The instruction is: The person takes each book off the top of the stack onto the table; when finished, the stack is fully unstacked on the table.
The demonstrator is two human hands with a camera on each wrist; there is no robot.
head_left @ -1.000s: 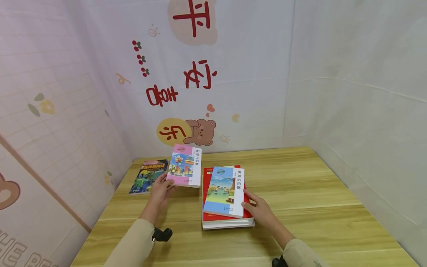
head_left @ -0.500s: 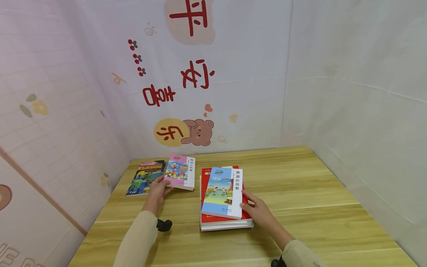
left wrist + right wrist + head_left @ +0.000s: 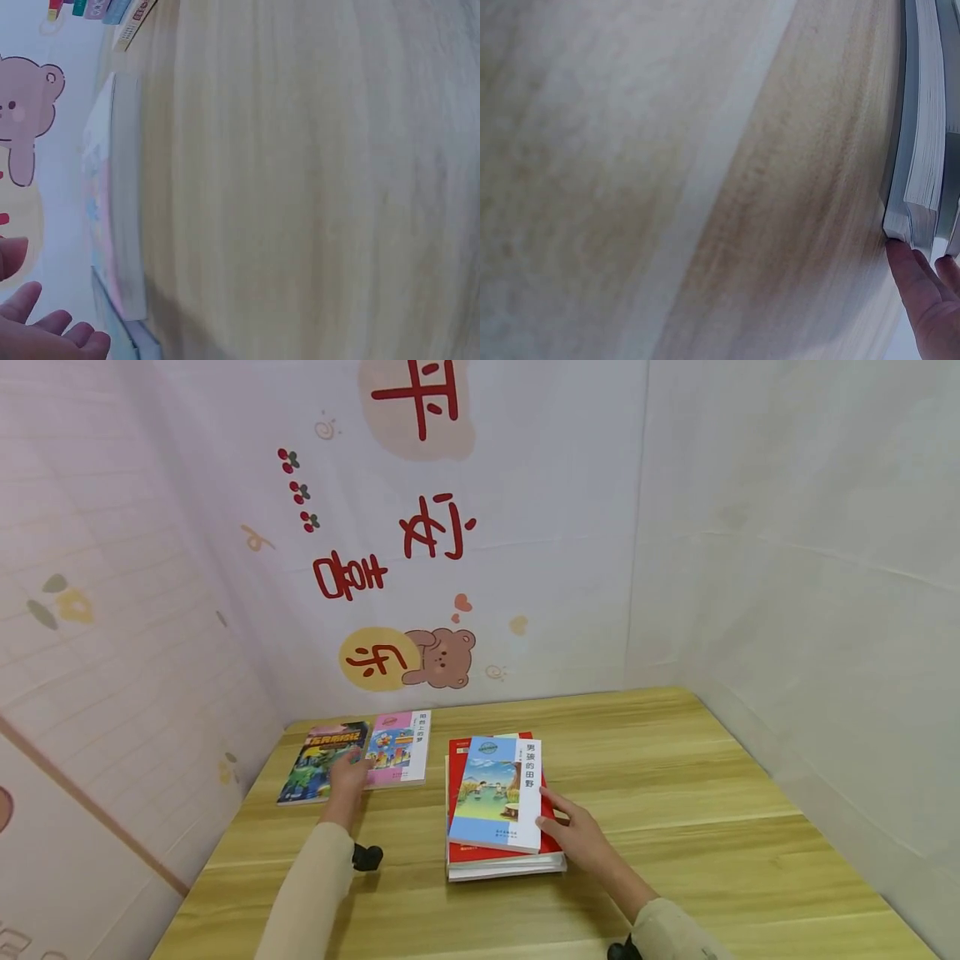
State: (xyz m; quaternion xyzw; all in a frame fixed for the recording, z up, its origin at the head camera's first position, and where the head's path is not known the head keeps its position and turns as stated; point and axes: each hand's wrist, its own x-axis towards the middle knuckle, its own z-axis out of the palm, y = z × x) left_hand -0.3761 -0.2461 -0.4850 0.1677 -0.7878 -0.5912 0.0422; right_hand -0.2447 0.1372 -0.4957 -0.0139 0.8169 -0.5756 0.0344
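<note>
A pink-covered book (image 3: 393,752) lies flat at the table's back left, right of a dark jungle-patterned book (image 3: 311,772). My left hand (image 3: 347,781) hovers at the near edges of these two and holds nothing; in the left wrist view its thumb and fingers are spread apart. In the middle, a blue-covered book (image 3: 487,785) lies slightly askew on a red book (image 3: 551,845), with more books beneath. My right hand (image 3: 581,837) rests against the right edge of this stack, fingers extended. The right wrist view shows its fingertips (image 3: 900,259) touching the books' edges.
The wooden table (image 3: 675,802) meets printed cloth walls (image 3: 555,527) at the back and both sides. Black wrist-camera mounts (image 3: 367,857) protrude beside the sleeves.
My left hand lowered the pink book onto the table beside the jungle-patterned book, let go and drew slightly left. My right hand stayed at the stack.
</note>
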